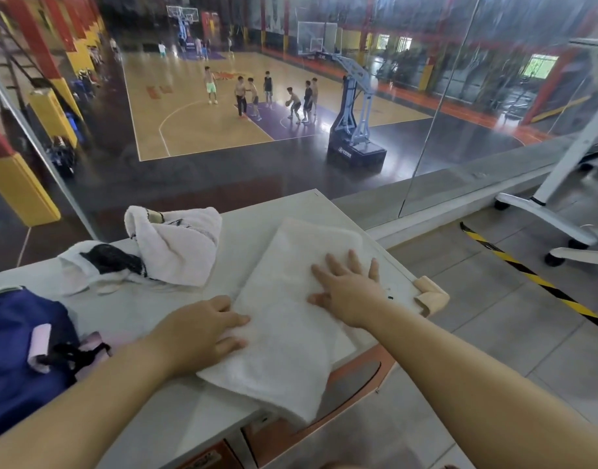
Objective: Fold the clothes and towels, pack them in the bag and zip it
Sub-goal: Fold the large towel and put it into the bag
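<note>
Head view, left to right. Blue bag (16, 353) lay at the table's (175, 418) left edge, mouth apparently open, pink item inside. Beyond it, crumpled white clothes (175, 245) with dark print, unfolded. Left hand (202, 330) lay flat, fingers loosely spread, pressing the near-left edge of the white towel (290, 319); pinching nothing. Towel lay partly folded, long axis running from the near table edge away to the glass, its near end overhanging. Right hand (348, 292) lay palm down, fingers splayed, on its right half. Bag lay to the left, nearer the left hand; likely another fold first.
</note>
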### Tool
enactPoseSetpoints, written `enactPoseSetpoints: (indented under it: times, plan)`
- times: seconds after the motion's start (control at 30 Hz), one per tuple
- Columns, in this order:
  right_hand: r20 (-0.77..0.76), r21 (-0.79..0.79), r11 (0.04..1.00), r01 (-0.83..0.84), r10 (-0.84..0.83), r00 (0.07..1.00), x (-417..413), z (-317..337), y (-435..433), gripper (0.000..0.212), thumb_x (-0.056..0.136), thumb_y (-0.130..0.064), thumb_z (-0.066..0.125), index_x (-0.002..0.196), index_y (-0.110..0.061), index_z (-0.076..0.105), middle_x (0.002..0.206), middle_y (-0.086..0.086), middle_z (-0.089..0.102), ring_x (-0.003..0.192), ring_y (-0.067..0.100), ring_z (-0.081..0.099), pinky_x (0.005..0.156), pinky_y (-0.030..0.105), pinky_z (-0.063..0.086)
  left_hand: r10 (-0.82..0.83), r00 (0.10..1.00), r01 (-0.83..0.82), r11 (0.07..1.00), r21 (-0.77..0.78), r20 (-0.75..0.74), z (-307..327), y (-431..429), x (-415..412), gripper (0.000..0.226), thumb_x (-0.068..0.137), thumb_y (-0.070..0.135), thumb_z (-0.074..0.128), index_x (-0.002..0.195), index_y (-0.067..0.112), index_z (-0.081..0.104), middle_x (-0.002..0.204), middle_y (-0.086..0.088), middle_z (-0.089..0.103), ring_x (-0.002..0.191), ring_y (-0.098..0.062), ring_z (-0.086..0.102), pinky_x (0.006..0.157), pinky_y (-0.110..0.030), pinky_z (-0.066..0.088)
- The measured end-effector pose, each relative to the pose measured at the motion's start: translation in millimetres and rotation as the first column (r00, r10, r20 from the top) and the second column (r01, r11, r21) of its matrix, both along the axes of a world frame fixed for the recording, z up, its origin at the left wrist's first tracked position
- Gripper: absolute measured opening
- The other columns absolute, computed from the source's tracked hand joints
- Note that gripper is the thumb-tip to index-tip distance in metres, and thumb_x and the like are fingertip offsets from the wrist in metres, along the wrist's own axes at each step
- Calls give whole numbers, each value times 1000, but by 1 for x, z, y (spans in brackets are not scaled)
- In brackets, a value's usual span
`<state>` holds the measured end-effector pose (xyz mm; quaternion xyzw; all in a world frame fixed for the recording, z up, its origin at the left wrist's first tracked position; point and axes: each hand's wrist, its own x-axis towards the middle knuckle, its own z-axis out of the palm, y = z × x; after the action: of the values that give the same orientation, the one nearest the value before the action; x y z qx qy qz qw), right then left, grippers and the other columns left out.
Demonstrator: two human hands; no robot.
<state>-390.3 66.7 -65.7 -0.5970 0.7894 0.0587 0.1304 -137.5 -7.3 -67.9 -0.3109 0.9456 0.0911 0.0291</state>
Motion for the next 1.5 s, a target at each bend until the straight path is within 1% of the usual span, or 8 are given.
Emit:
enactPoseSetpoints:
  times: [0.17,0.27,0.5,0.67,0.97,1.1,1.27,1.5]
  plan:
    - [-45,-257,964,-69,59,997,-7,-3,13,53,96,-49,40,145,-31,30,159,-2,14,147,27,4,116,56,4,-238,967,229,968,-106,-86,-11,4,6,50,91,59,26,111,31,63,118,3,60,108,-15,43,84,-30,52]
    - [-49,-436,857,-273,280,959,-10,-8,42,44,93,-36,44,136,-29,47,146,-1,44,139,27,34,110,57,29,-248,964,249,968,7,-98,-16,3,2,75,78,74,-5,134,46,36,150,17,25,143,-8,9,114,-24,21]
    - [-16,-151,867,-475,478,878,-2,-9,93,67,90,-37,50,148,-37,17,159,-10,10,147,14,0,117,44,-2,-147,987,150,986,66,-59,-27,14,5,91,60,77,-28,139,47,6,148,25,-8,138,-3,-15,109,-17,-10]
    - [-66,-230,843,-487,486,872,6,-24,92,62,86,-45,54,142,-27,35,152,4,34,143,30,23,112,60,19,-106,991,115,986,123,-81,-25,26,6,89,58,81,-22,137,52,8,146,29,-4,137,0,-10,110,-16,0]
    - [456,-293,941,-171,295,840,5,12,90,27,96,-27,47,120,-31,59,126,-5,61,121,14,51,109,42,34,101,940,67,882,467,-326,19,42,17,55,75,79,28,113,49,54,123,35,42,106,31,33,92,1,26]
    - [840,-228,939,258,56,540,3,24,81,34,84,-54,56,100,-26,69,106,-2,71,103,16,65,98,44,47,204,864,119,807,578,-461,-3,31,28,49,79,61,44,109,25,59,107,20,60,108,0,53,95,-13,36]
    - [906,-133,862,489,-95,413,0,30,60,28,97,-44,42,100,-26,63,97,-3,71,87,17,69,79,45,57,268,822,134,766,629,-502,6,31,6,11,96,32,42,102,34,51,65,41,62,77,22,59,71,3,41]
    - [898,14,790,613,-279,339,-5,27,39,27,98,-49,34,107,-32,54,99,-2,64,84,20,63,59,36,52,382,748,75,763,642,-542,19,22,-32,25,88,24,61,99,46,57,90,45,62,90,20,58,70,-1,45]
